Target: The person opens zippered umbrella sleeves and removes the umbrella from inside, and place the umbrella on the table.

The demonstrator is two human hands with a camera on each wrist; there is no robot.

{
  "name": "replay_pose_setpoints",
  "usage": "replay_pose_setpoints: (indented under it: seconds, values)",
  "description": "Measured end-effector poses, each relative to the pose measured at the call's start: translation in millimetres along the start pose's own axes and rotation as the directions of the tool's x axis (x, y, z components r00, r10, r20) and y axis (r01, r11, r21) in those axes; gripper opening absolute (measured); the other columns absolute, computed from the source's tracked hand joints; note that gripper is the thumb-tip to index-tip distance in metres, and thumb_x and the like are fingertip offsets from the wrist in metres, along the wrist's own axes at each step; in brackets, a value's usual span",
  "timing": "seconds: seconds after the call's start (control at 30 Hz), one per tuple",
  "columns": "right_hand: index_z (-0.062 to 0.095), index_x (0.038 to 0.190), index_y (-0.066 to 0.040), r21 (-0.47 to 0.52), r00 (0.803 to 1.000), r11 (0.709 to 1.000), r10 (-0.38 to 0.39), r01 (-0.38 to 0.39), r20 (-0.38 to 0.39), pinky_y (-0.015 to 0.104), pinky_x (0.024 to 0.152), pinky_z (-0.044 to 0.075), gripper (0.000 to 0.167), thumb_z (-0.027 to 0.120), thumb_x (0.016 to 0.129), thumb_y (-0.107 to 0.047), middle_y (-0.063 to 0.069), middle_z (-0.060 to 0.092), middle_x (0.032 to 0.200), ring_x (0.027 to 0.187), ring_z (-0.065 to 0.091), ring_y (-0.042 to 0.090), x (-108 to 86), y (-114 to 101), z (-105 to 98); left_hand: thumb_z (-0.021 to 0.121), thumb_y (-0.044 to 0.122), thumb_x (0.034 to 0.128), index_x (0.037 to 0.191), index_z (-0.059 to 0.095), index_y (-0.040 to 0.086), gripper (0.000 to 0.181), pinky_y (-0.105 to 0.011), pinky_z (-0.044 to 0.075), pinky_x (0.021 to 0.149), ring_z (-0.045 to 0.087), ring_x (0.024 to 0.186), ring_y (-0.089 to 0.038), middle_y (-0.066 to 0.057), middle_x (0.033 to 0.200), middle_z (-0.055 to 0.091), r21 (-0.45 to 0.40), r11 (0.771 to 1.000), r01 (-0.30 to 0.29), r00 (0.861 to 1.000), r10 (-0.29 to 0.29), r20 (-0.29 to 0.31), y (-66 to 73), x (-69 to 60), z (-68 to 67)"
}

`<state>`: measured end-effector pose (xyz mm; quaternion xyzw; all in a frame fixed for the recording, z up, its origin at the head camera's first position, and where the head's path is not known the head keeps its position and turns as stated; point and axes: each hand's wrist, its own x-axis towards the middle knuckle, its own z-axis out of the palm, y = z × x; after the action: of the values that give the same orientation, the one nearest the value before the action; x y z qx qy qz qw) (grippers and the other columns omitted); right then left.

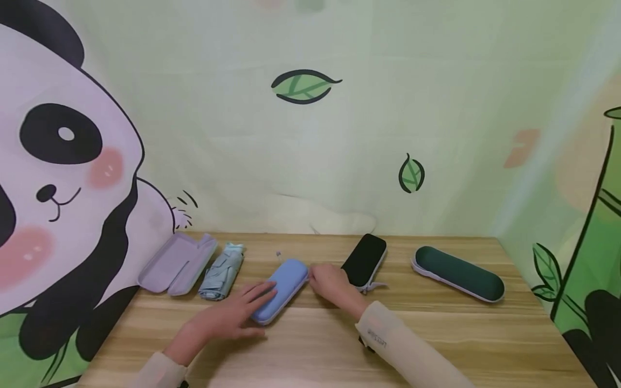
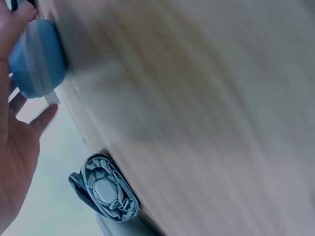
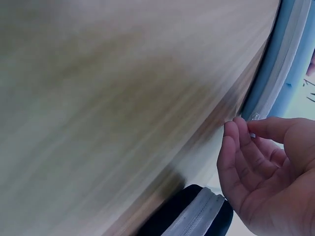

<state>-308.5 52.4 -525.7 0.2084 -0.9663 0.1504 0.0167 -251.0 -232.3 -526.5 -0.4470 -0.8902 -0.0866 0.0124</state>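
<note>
On the wood-grain worktop (image 1: 310, 361), a long, rounded light-blue hard case (image 1: 286, 288) lies aslant near the middle, well inside the far edge, its lid down. The left hand (image 1: 225, 318) rests its extended fingers on the lid toward the near end, thumb set wide. The right hand (image 1: 335, 285) is at the case's far end, thumb and fingertips brought narrowly together, seemingly pinching a small zip pull (image 3: 255, 117). As far as the pictures show, the whitish zip band (image 3: 285, 61) looks joined along the visible side; whether it is fastened all the way round cannot be told, so the zip work seems unfinished while the pull is held. Toward the far left corner, a lilac hard case (image 1: 165, 264) lies spread open, with a folded pale-blue fabric umbrella (image 1: 223, 275) just beside it. A black oblong case (image 1: 365, 261) near the far edge and a dark-green oblong case (image 1: 461, 275) toward the far right corner both look closed, untouched by either hand.
</note>
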Motion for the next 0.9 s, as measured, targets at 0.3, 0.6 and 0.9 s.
replay_pose_setpoints:
  seconds: [0.3,0.6,0.9]
  values:
    - [0.068,0.085,-0.013,-0.006,0.998,0.998,-0.066,0.066,0.009,0.031,0.064,0.052,0.012,0.066,0.097,-0.012,0.001,0.066,0.079,0.071,0.06,0.014,5.1,-0.8,-0.8,0.075,0.04,0.0898,0.15,0.047,0.0,0.077,-0.049,0.048,0.104,0.045,0.135,-0.042,-0.02,0.153,0.043,0.073,0.997,0.024,0.993,-0.015,-0.119,13.0,13.4,9.8]
    - [0.066,0.079,-0.012,0.03,0.957,0.958,-0.286,0.284,0.052,0.025,0.061,0.047,0.015,0.07,0.092,-0.007,-0.002,0.062,0.073,0.066,0.056,0.012,-11.7,-4.5,-4.1,0.08,0.039,0.0869,0.144,0.052,-0.006,0.078,-0.049,0.05,0.101,0.048,0.126,-0.043,-0.025,0.146,0.046,0.082,0.987,0.14,0.975,-0.123,-0.186,35.6,35.9,21.2]
    - [0.068,0.078,-0.012,0.078,0.898,0.912,-0.411,0.404,0.155,0.018,0.06,0.041,0.012,0.073,0.087,-0.005,-0.006,0.06,0.072,0.065,0.05,0.006,-30.3,-9.5,-9.9,0.084,0.038,0.0835,0.135,0.055,-0.01,0.076,-0.051,0.052,0.095,0.051,0.117,-0.047,-0.032,0.134,0.053,0.143,0.959,0.243,0.937,-0.194,-0.289,53.7,56.8,33.1]
